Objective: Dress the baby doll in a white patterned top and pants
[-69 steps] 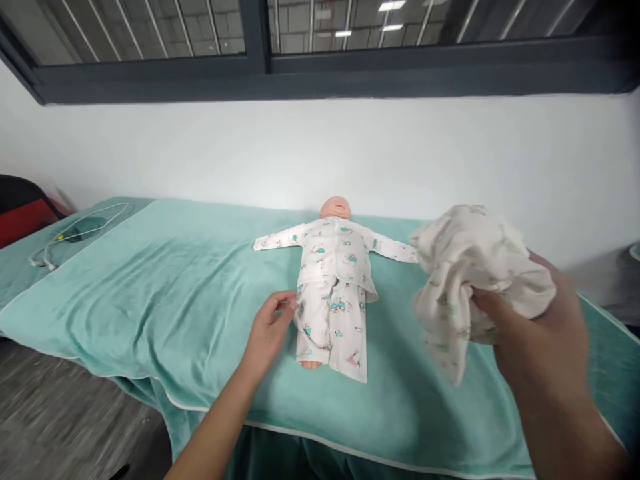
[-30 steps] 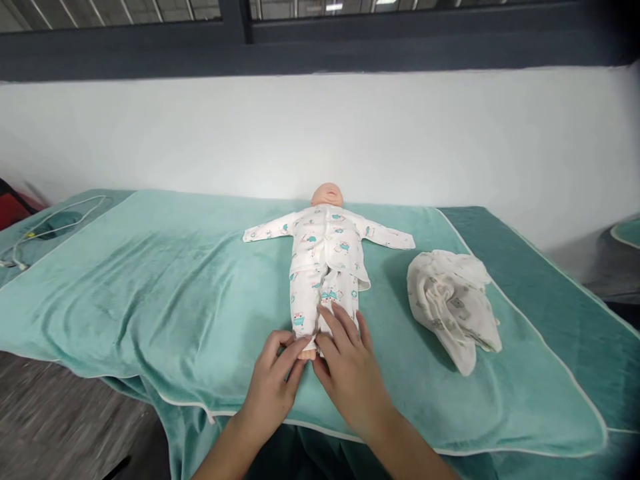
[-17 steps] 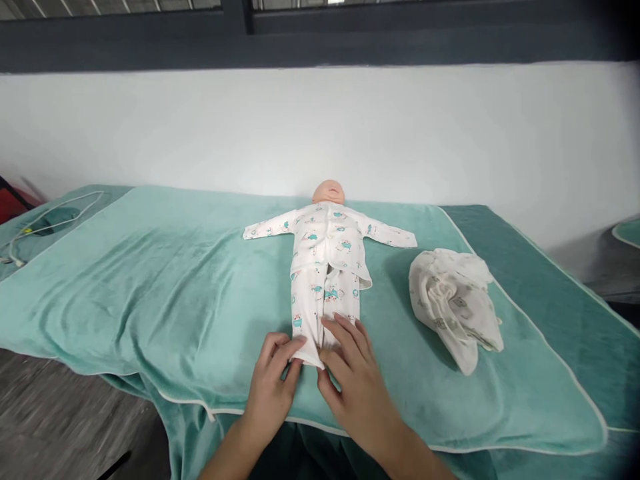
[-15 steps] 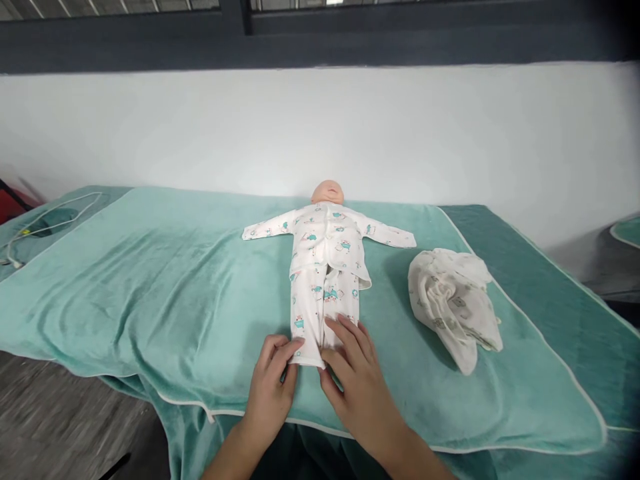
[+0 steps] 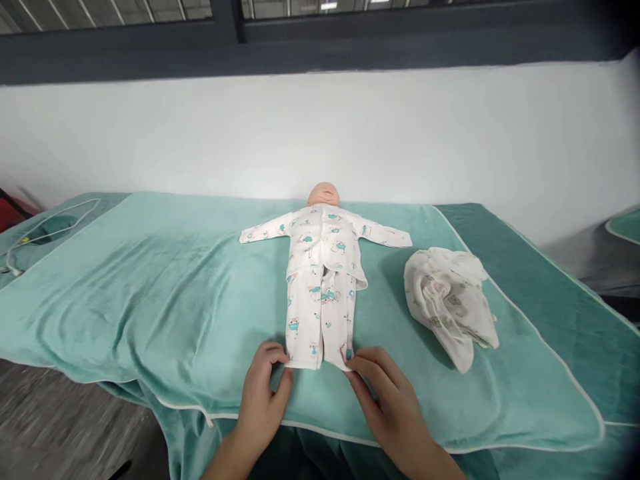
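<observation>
A baby doll [image 5: 324,194] lies on its back, dressed in a white printed baby shirt [image 5: 323,240] with both sleeves spread wide. Matching baby pants [image 5: 304,317] run down from under the shirt, legs side by side. At the outer corner of the left-side hem, my left hand [image 5: 265,387] has its thumb and forefinger closed on the cloth. My right hand [image 5: 387,397] pinches the outer edge of the other leg's cuff. Whether the doll's feet are inside the pants legs is hidden.
A crumpled white printed cloth [image 5: 447,303] lies to the right on the light green blanket [image 5: 175,280]. Darker green fabric [image 5: 540,300] lies beneath it. A white cable [image 5: 55,227] rests at the far left. A white wall [image 5: 320,133] rises behind the doll.
My right hand has moved right, from the inner edge of the right-side pants leg to its outer cuff. That leg now lies flatter and more spread. My left hand has shifted slightly left along its hem.
</observation>
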`<state>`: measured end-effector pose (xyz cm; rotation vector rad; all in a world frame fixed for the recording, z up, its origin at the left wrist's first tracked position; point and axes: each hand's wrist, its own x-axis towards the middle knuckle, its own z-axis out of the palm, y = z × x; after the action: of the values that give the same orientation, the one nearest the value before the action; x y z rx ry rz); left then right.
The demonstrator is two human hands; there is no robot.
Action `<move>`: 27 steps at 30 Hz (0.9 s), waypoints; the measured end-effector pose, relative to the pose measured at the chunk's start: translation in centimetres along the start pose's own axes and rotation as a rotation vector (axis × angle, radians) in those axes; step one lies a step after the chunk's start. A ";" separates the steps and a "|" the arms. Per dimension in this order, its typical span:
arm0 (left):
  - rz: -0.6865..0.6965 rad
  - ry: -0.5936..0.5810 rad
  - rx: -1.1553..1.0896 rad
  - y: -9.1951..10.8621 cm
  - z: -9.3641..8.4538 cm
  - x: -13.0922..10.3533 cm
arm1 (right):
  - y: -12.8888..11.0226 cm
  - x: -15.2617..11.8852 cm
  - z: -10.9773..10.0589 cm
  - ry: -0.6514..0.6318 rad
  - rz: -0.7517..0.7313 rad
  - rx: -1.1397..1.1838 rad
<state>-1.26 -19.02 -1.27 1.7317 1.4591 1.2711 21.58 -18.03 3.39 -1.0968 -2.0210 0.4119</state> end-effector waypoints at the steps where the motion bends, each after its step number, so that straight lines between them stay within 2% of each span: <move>1: -0.006 0.004 -0.003 -0.1 0.0 -0.1 | -0.3 0.0 -0.3 0.021 -0.024 0.014; 5: -0.029 0.015 -0.017 -0.2 -0.1 -0.4 | -0.9 -0.3 -0.7 0.076 -0.047 0.023; 11: -0.005 -0.036 -0.066 -0.3 -0.6 -0.5 | 0.4 -1.4 -0.3 -0.018 0.032 -0.067; 15: -0.033 0.038 -0.109 -0.7 -1.0 1.2 | 1.3 -1.0 -1.4 -0.014 0.007 -0.061; 18: -0.140 0.133 -0.168 -1.1 -1.0 4.8 | 2.4 1.2 -2.3 0.045 0.047 -0.026; 20: -0.241 0.219 -0.245 -1.5 -0.6 8.3 | 3.7 4.1 -2.3 0.105 0.142 0.018; 22: -0.305 0.264 -0.369 -2.0 0.2 12.3 | 5.6 7.9 -1.9 0.176 0.302 0.109; 24: -0.327 0.306 -0.477 -2.7 1.3 16.5 | 8.2 12.3 -1.0 0.309 0.449 0.219; 27: -0.376 0.307 -0.624 -3.4 3.1 21.7 | 12.1 18.1 0.6 0.464 0.687 0.328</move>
<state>-0.69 2.96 1.33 0.8446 1.2718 1.5982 22.09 3.72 4.53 -1.4892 -1.0928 0.7254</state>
